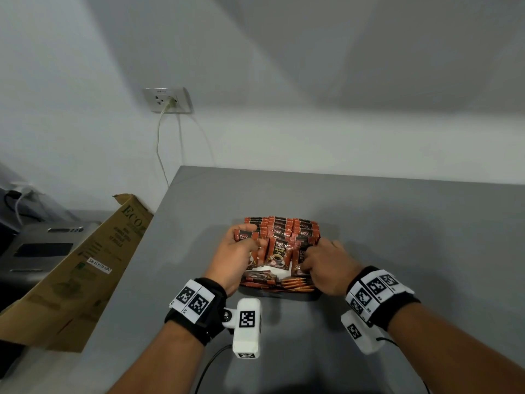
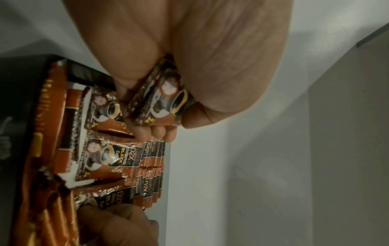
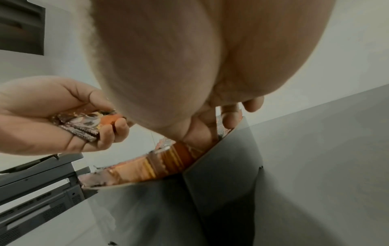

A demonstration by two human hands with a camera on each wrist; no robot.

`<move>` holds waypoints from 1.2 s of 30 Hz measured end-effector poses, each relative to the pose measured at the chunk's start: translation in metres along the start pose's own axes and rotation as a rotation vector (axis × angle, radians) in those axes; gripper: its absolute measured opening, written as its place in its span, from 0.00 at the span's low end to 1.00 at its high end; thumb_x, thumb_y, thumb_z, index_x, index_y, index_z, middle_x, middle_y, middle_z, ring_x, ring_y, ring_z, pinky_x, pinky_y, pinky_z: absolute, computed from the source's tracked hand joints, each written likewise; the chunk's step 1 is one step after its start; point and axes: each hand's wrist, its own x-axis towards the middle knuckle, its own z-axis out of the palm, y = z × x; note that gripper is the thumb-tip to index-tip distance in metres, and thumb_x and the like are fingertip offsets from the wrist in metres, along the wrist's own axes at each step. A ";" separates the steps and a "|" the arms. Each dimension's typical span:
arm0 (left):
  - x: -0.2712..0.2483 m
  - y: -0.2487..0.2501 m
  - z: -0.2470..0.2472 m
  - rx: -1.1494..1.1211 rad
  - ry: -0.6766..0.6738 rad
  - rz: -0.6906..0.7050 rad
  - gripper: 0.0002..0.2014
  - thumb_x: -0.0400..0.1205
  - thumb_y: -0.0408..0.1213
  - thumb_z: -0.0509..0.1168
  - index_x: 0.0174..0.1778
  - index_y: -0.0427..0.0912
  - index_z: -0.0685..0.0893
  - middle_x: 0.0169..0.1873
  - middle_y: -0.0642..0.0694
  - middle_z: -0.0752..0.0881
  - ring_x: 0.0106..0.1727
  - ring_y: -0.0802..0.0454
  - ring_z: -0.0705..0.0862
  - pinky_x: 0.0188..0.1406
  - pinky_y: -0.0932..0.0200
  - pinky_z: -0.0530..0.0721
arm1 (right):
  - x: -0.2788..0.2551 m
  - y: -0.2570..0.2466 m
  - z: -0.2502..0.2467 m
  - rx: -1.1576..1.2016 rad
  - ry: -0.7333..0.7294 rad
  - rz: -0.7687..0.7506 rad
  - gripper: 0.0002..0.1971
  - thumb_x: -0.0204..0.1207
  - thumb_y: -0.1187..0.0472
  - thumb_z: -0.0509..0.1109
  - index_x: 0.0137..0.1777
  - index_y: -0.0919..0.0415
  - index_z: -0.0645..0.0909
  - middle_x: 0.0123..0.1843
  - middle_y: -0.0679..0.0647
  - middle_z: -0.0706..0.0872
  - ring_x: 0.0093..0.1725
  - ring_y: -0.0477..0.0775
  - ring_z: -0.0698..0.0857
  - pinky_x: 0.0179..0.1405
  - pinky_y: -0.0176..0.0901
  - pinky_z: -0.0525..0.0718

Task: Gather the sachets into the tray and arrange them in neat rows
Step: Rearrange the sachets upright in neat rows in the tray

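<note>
A dark tray (image 1: 284, 294) on the grey table (image 1: 412, 237) is filled with red-brown coffee sachets (image 1: 279, 226) standing in three rows; more lie flat along its near edge (image 1: 295, 284). My left hand (image 1: 251, 243) hovers over the left row and grips a small stack of sachets (image 2: 160, 101), which the right wrist view also shows as the held stack (image 3: 88, 124). My right hand (image 1: 308, 261) is at the right row, fingers (image 3: 229, 116) bent down among the sachets and pinching one at the front. The tray wall (image 3: 221, 169) is close below it.
A brown cardboard box (image 1: 85, 265) leans at the table's left edge, with a grey machine (image 1: 42, 245) beyond it. A wall socket (image 1: 167, 100) with a hanging cable is on the back wall. A black cable (image 1: 207, 365) runs along the near table.
</note>
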 end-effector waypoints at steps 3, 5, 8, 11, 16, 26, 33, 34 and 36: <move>0.000 -0.002 0.000 0.008 -0.022 -0.020 0.23 0.73 0.11 0.55 0.58 0.37 0.79 0.39 0.38 0.87 0.36 0.46 0.85 0.34 0.51 0.85 | 0.000 -0.001 0.002 -0.013 0.035 0.006 0.17 0.83 0.57 0.59 0.64 0.47 0.86 0.62 0.45 0.80 0.63 0.54 0.71 0.64 0.52 0.67; 0.000 -0.005 -0.002 0.084 -0.047 0.004 0.22 0.73 0.12 0.60 0.57 0.40 0.80 0.41 0.38 0.88 0.41 0.42 0.88 0.43 0.47 0.88 | -0.001 -0.001 0.001 0.003 0.029 0.010 0.17 0.83 0.56 0.59 0.64 0.47 0.86 0.63 0.45 0.79 0.64 0.53 0.71 0.65 0.52 0.68; -0.002 -0.011 -0.006 0.308 -0.072 0.083 0.21 0.74 0.18 0.71 0.57 0.45 0.81 0.46 0.47 0.90 0.48 0.54 0.91 0.49 0.59 0.87 | -0.005 -0.004 -0.008 0.210 0.146 -0.005 0.14 0.83 0.57 0.63 0.62 0.48 0.87 0.58 0.43 0.80 0.61 0.46 0.74 0.68 0.49 0.73; -0.001 -0.015 -0.002 0.401 -0.140 0.138 0.25 0.69 0.22 0.78 0.59 0.46 0.81 0.51 0.42 0.89 0.50 0.48 0.90 0.53 0.52 0.88 | -0.007 -0.020 -0.029 0.643 0.282 -0.044 0.09 0.82 0.57 0.70 0.59 0.49 0.86 0.49 0.41 0.84 0.47 0.37 0.83 0.49 0.33 0.84; 0.003 -0.015 0.003 0.357 -0.097 0.143 0.21 0.73 0.24 0.75 0.59 0.43 0.81 0.46 0.36 0.89 0.39 0.40 0.88 0.44 0.44 0.88 | 0.007 -0.035 -0.054 0.685 0.333 -0.023 0.06 0.77 0.61 0.75 0.47 0.48 0.88 0.40 0.43 0.90 0.38 0.38 0.87 0.40 0.32 0.82; 0.012 -0.007 -0.044 0.401 0.178 0.181 0.10 0.82 0.25 0.62 0.51 0.43 0.83 0.40 0.40 0.89 0.36 0.48 0.86 0.38 0.49 0.85 | 0.053 -0.042 -0.032 0.290 0.111 0.066 0.20 0.72 0.79 0.63 0.34 0.50 0.72 0.37 0.48 0.81 0.38 0.52 0.82 0.35 0.40 0.78; 0.023 -0.014 -0.048 0.661 0.087 0.258 0.13 0.81 0.30 0.66 0.43 0.56 0.84 0.38 0.47 0.92 0.38 0.43 0.91 0.40 0.42 0.91 | 0.057 -0.043 -0.030 0.226 0.094 0.075 0.19 0.75 0.80 0.63 0.35 0.53 0.74 0.41 0.50 0.83 0.39 0.50 0.82 0.36 0.35 0.78; 0.026 -0.012 -0.045 0.718 0.073 0.285 0.12 0.82 0.31 0.66 0.42 0.56 0.84 0.38 0.50 0.92 0.37 0.50 0.91 0.40 0.47 0.91 | 0.056 -0.041 -0.030 0.226 0.108 0.079 0.16 0.76 0.78 0.65 0.39 0.55 0.79 0.44 0.51 0.86 0.43 0.52 0.85 0.40 0.37 0.82; 0.030 -0.010 -0.039 0.822 0.046 0.327 0.10 0.83 0.33 0.66 0.43 0.55 0.84 0.35 0.54 0.89 0.32 0.62 0.86 0.35 0.60 0.85 | 0.053 -0.038 -0.032 0.245 0.139 0.094 0.14 0.77 0.76 0.66 0.50 0.58 0.87 0.49 0.52 0.89 0.49 0.53 0.87 0.50 0.43 0.88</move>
